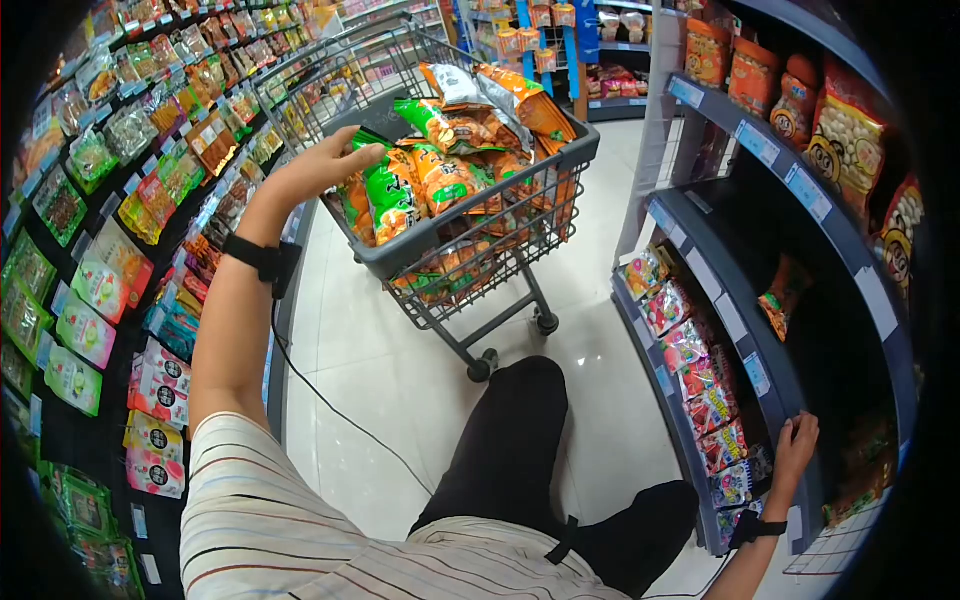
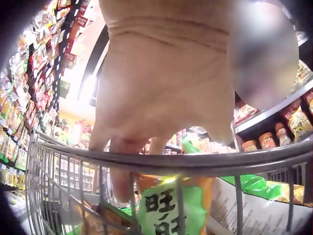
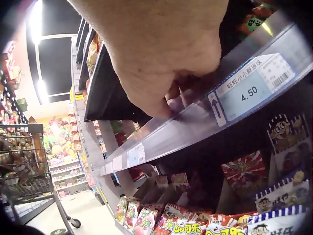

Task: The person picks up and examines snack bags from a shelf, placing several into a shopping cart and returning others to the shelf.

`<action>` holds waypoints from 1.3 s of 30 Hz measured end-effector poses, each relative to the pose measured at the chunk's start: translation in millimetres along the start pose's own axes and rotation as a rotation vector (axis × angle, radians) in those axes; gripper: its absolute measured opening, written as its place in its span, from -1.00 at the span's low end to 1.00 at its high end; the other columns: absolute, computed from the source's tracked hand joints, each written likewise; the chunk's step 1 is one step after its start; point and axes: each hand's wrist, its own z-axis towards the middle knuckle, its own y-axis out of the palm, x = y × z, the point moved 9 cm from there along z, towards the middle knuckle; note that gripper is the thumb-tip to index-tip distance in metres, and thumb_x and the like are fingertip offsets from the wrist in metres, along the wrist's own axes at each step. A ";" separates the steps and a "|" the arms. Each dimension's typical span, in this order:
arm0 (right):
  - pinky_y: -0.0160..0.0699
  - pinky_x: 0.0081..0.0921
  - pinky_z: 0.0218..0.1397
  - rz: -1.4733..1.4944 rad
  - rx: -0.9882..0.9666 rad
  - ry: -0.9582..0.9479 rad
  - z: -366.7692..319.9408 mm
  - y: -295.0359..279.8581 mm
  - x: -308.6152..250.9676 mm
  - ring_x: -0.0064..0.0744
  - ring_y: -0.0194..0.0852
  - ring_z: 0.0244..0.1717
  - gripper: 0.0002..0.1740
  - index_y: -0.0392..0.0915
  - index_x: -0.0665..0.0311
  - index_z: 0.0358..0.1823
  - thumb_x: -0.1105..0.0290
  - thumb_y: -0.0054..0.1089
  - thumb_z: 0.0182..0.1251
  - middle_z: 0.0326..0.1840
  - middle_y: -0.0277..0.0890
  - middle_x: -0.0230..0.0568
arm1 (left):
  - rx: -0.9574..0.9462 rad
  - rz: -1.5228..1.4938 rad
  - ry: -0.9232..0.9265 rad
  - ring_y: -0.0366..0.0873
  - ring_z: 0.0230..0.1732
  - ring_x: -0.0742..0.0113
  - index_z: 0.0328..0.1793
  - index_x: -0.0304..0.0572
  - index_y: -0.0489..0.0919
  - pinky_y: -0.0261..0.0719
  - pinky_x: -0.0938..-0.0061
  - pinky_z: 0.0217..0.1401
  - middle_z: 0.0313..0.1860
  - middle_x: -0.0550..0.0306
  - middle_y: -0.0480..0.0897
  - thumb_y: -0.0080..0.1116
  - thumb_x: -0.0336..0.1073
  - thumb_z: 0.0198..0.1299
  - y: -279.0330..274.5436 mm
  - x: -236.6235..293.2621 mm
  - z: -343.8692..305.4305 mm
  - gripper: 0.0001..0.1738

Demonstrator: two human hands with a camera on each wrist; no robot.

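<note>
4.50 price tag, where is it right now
In the right wrist view, the 4.50 price tag sits right of centre on the shelf's front edge, just to the right of the person's right hand.

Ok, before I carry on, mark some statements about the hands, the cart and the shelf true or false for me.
1. The left hand is at the grey wire shopping cart. True.
2. The right hand is inside the cart. False: its fingers are at the grey shelf edge.
3. The cart holds glossy orange-and-green snack bags. True.
4. The blue-and-white price label beside the right hand reads 9.80. False: it reads 4.50.
5. Only the right wrist wears a black band. False: there is a black band on the left wrist and another on the right wrist.
6. A small orange-and-green packet lies on the dark shelf. True.
</note>
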 end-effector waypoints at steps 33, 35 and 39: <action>0.43 -0.43 0.35 0.856 -0.234 0.120 58.2 13.0 -197.9 -0.36 0.55 0.24 -0.80 0.57 0.37 0.07 0.45 0.11 0.53 0.10 0.62 -0.14 | 0.806 -0.130 0.433 0.57 -0.31 0.48 0.09 -0.25 0.67 0.46 0.49 -0.28 -0.27 0.20 0.68 0.24 -0.03 0.47 -150.7 57.1 -41.2 -0.61; 0.46 -0.48 0.32 1.011 -0.333 0.184 57.1 20.2 -221.2 -0.49 0.51 0.26 -0.74 0.58 0.34 0.14 0.35 0.15 0.58 0.15 0.60 -0.23 | 0.769 -0.096 0.603 0.65 -0.09 0.36 0.34 -0.35 0.54 0.58 0.39 -0.07 -0.06 0.09 0.70 0.10 -0.30 0.51 -137.2 106.3 -63.2 -0.62; 0.53 -0.27 0.42 1.498 -0.453 0.172 51.9 20.7 -269.0 -0.24 0.53 0.33 -0.41 0.35 0.34 0.48 0.08 0.09 0.65 0.39 0.49 -0.04 | 0.414 -0.590 0.714 0.68 0.18 0.28 0.54 -0.40 0.43 0.66 0.30 0.22 0.19 -0.01 0.69 -0.03 -0.43 0.56 -47.3 171.3 -73.2 -0.53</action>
